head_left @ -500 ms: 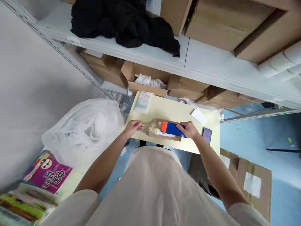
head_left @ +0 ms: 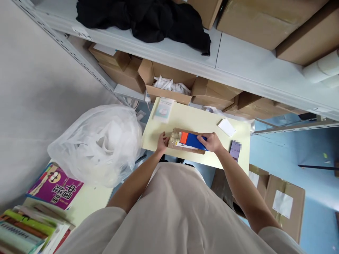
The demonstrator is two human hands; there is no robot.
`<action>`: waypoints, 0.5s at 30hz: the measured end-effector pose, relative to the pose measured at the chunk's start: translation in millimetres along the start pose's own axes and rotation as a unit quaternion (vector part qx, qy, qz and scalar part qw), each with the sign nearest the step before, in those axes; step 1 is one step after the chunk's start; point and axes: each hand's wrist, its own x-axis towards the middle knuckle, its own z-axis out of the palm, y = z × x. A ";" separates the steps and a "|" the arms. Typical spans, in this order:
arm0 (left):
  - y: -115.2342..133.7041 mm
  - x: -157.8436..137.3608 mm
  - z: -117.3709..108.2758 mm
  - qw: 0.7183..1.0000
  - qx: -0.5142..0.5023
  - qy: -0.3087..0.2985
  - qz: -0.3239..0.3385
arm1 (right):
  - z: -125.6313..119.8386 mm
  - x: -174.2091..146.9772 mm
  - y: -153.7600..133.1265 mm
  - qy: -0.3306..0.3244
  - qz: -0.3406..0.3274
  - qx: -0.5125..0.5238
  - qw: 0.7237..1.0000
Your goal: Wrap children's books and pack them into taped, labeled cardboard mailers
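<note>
A small brown cardboard package [head_left: 191, 150] lies on the cream table, close to its front edge. My right hand [head_left: 212, 142] is closed around the blue body of a tape dispenser [head_left: 196, 141], which lies across the top of the package. Its orange part [head_left: 183, 137] points left, toward clear, shiny tape [head_left: 174, 137] over the package's left end. My left hand [head_left: 162, 141] is at that left end, its fingers curled against the edge. A white label partly shows beneath the dispenser.
On the table [head_left: 185, 117] are a booklet in clear wrap [head_left: 163, 110], a white box [head_left: 226, 127] and a phone [head_left: 235, 151]. A big translucent bag [head_left: 97, 148] bulges at the left, near books [head_left: 54, 186]. Shelves with cartons [head_left: 169, 93] stand behind; more cartons [head_left: 282, 201] are at right.
My left hand has moved right, from holding a clear tape strip out beyond the package to the package's left end. My right hand keeps the dispenser on top. The view has shifted slightly.
</note>
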 end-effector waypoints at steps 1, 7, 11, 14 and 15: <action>-2.8 0.3 0.6 1.000 0.014 0.000 -0.002 | 0.4 -0.4 0.3 0.002 0.000 -0.001 1.000; 18.0 2.4 -29.6 0.993 0.108 -0.034 0.032 | 1.6 -1.7 1.1 0.003 0.003 -0.003 1.000; 67.6 -2.6 -37.4 0.862 0.366 -0.238 0.259 | -1.8 -0.1 1.9 -0.014 -0.002 -0.002 1.000; 95.5 -6.8 -18.5 0.695 0.532 -0.312 0.369 | -5.5 1.9 1.6 -0.035 0.005 -0.016 0.999; 100.3 -7.8 -11.1 0.671 0.561 -0.309 0.373 | -6.7 2.8 0.9 -0.046 0.008 -0.021 0.999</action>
